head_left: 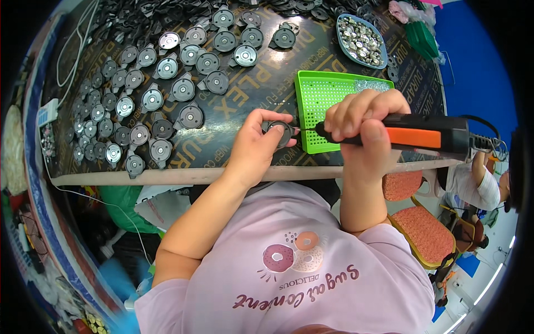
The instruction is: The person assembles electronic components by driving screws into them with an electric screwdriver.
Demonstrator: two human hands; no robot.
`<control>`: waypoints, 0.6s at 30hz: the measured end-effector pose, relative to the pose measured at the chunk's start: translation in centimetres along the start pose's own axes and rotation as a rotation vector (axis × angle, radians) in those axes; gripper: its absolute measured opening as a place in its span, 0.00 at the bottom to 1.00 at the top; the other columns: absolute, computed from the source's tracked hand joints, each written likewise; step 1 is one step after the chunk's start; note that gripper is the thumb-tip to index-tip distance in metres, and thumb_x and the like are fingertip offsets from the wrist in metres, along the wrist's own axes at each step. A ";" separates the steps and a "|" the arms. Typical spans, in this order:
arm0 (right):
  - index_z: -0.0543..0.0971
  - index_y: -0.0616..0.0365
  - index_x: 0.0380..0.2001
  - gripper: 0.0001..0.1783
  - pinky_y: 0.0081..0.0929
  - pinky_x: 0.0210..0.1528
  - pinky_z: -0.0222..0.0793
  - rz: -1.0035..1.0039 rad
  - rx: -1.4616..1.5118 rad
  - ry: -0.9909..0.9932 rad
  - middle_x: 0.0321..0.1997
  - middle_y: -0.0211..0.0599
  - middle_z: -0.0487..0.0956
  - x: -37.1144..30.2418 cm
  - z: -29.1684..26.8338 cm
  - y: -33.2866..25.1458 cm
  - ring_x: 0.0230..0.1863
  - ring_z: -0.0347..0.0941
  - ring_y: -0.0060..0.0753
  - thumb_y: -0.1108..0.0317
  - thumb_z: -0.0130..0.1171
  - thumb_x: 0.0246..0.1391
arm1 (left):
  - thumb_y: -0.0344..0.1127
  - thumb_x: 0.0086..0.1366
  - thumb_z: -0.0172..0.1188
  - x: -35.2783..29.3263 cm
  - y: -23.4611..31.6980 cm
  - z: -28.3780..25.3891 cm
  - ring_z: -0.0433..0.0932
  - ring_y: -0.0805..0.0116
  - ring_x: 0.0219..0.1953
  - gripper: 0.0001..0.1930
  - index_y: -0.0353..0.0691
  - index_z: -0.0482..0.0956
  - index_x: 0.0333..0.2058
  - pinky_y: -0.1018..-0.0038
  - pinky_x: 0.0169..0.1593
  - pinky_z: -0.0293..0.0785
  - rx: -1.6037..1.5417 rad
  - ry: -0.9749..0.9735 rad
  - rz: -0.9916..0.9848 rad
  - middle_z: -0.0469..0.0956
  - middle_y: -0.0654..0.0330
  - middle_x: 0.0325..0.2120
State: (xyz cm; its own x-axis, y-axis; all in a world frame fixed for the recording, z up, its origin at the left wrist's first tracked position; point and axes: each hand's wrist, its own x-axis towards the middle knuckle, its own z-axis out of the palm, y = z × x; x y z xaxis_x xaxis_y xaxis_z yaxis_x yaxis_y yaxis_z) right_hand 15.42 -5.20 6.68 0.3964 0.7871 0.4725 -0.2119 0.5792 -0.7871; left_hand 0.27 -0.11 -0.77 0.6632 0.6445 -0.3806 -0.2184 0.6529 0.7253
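Observation:
My left hand [253, 146] is closed on a small round dark part [286, 135], with the thumb across its face and the fingers around its edge. My right hand [364, 119] is wrapped around a black and orange electric screwdriver [423, 138], held nearly level. Its thin bit points left and reaches the right edge of the round part; whether it touches a screw there cannot be made out. Just beyond and partly under my right hand lies a bright green perforated tray [304, 100], with a heap of tiny shiny pieces [371, 86] at its far right.
Many round grey parts with tabs [183, 89] cover the dark printed table [245, 106] on the left. Black pieces are piled along the far side. A blue tray [340, 42] of shiny metal parts stands far right. The screwdriver's coiled cord [485, 143] runs right. Other people sit beyond red chairs [425, 236].

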 end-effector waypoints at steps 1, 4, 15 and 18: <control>0.64 0.58 0.29 0.15 0.28 0.25 0.71 0.021 0.028 -0.002 0.20 0.36 0.71 -0.1 0.5 0.1 0.18 0.68 0.27 0.81 0.62 0.48 | 0.23 0.66 0.47 0.0 0.0 0.0 0.77 0.67 0.44 0.09 0.32 0.65 0.44 0.72 0.47 0.78 0.000 0.000 -0.002 0.71 0.52 0.47; 0.65 0.58 0.29 0.16 0.25 0.26 0.72 0.021 -0.036 -0.007 0.21 0.36 0.72 -0.3 1.0 0.9 0.19 0.69 0.25 0.81 0.63 0.46 | 0.23 0.66 0.48 0.0 0.1 0.1 0.76 0.68 0.44 0.08 0.32 0.66 0.43 0.72 0.47 0.78 0.003 0.007 -0.005 0.72 0.52 0.47; 0.65 0.58 0.26 0.18 0.19 0.25 0.70 0.048 -0.112 0.054 0.21 0.33 0.73 -0.8 1.7 2.0 0.20 0.69 0.21 0.82 0.66 0.41 | 0.22 0.65 0.48 -0.6 1.0 0.9 0.74 0.71 0.42 0.08 0.31 0.66 0.43 0.74 0.47 0.78 0.195 0.037 -0.017 0.72 0.52 0.46; 0.65 0.58 0.26 0.18 0.19 0.25 0.69 0.048 -0.114 0.049 0.21 0.33 0.73 -0.7 1.6 2.0 0.20 0.69 0.20 0.81 0.67 0.41 | 0.22 0.65 0.48 -0.5 1.1 0.9 0.74 0.71 0.42 0.08 0.31 0.66 0.43 0.74 0.47 0.78 0.184 0.039 -0.028 0.72 0.52 0.45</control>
State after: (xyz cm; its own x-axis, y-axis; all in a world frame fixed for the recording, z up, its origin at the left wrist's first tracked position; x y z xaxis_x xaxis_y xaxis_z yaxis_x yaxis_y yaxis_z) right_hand 13.25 -4.22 5.38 0.4323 0.8004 0.4153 -0.1300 0.5110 -0.8497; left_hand 0.33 -0.06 0.73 0.6378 0.6446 -0.4215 -0.0631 0.5892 0.8055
